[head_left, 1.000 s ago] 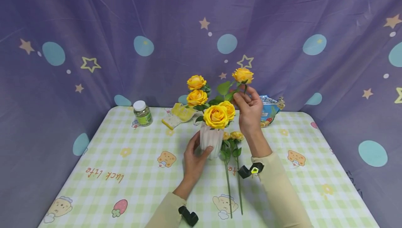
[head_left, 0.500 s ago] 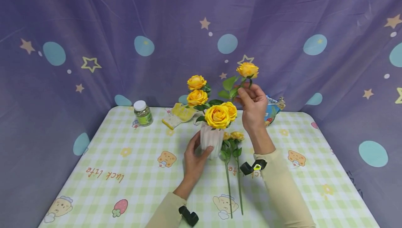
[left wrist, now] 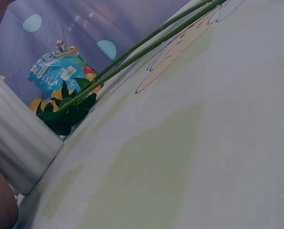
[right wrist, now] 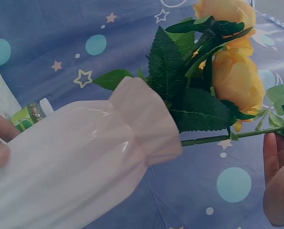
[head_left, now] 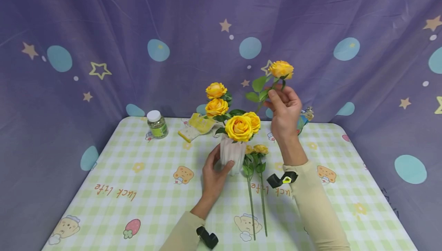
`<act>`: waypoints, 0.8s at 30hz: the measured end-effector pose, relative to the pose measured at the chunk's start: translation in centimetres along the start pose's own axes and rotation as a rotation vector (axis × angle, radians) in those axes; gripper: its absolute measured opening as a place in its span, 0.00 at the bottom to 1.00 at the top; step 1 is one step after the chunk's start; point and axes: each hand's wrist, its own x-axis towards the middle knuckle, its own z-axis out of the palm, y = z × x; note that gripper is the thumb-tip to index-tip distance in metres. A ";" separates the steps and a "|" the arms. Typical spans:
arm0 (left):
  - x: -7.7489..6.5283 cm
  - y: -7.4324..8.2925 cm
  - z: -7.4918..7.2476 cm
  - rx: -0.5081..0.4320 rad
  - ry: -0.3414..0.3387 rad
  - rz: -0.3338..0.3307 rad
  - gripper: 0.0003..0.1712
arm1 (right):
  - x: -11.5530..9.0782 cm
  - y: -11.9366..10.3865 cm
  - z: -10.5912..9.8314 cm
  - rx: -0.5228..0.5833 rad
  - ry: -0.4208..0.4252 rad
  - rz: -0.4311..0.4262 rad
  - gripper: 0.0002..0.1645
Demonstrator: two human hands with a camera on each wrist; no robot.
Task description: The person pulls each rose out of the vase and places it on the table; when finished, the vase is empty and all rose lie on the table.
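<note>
My left hand (head_left: 214, 176) grips a pleated white vase (head_left: 232, 157) standing on the table, thumb on its near side. Several yellow roses (head_left: 239, 128) with green leaves stick out of the vase. Above it to the right, my right hand (head_left: 286, 109) pinches the stem of another yellow rose (head_left: 281, 69) just below the bloom. In the right wrist view, that green stem (right wrist: 247, 134) runs from the fingers to the mouth of the vase; its lower end is hidden. Just right of the vase, two more yellow roses (head_left: 260, 149) lie on the table, stems toward me.
A lidded jar with a green label (head_left: 157, 126) stands at the back left of the checked table (head_left: 155, 212). A yellow and white cloth (head_left: 197, 126) lies behind the vase. A blue clipped bag (left wrist: 60, 71) is at the back right, partly behind my right hand.
My right hand has moved up and to the right with the rose, drawing its bloom away from the others. My left hand and the vase have stayed in place.
</note>
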 end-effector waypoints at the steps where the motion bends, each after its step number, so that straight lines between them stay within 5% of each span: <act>1: 0.0 0.0 0.0 0.000 0.000 0.002 0.40 | 0.1 -0.1 0.0 -0.004 0.002 -0.004 0.05; 24: 0.0 0.0 -0.1 -0.001 -0.002 -0.001 0.40 | 2.0 -2.4 0.1 0.026 0.097 -0.064 0.09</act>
